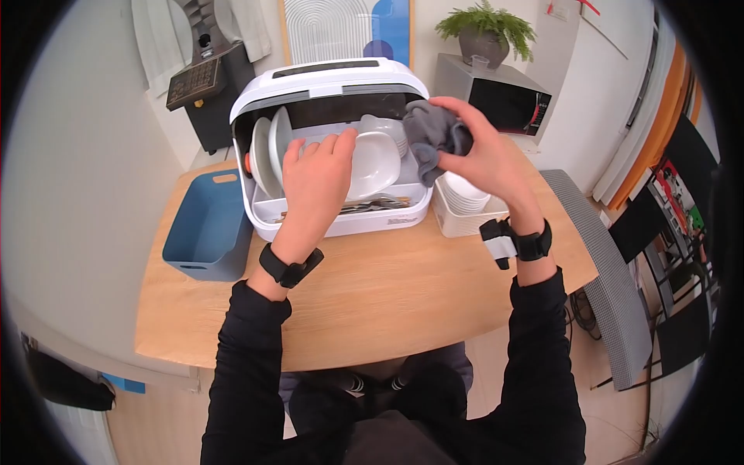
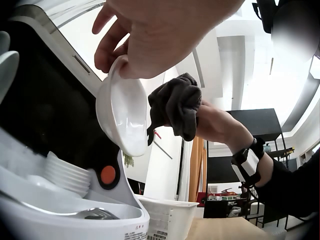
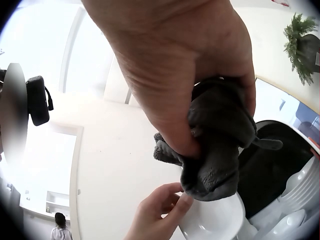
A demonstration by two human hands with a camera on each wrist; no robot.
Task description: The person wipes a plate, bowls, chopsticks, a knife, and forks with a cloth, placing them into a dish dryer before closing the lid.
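A white bowl [image 1: 376,165] is tilted on its side above the dish box [image 1: 333,225]; my left hand [image 1: 319,182] pinches its rim between thumb and fingers, as the left wrist view shows at the bowl [image 2: 122,112]. My right hand [image 1: 496,159] grips a bunched dark grey cloth [image 1: 435,136] just right of the bowl. In the right wrist view the cloth [image 3: 215,145] hangs from the thumb and fingers, close to the bowl [image 3: 215,220]. Inside the box, plates [image 1: 271,155] stand at the left, and cutlery [image 1: 376,204] lies along the front.
A blue basket [image 1: 205,221] stands left of the box. At its right is a white basket [image 1: 457,222] holding stacked white dishes [image 1: 465,194]. Behind are a microwave [image 1: 500,101] with a potted plant [image 1: 484,35] and, at the back left, a black device [image 1: 209,93].
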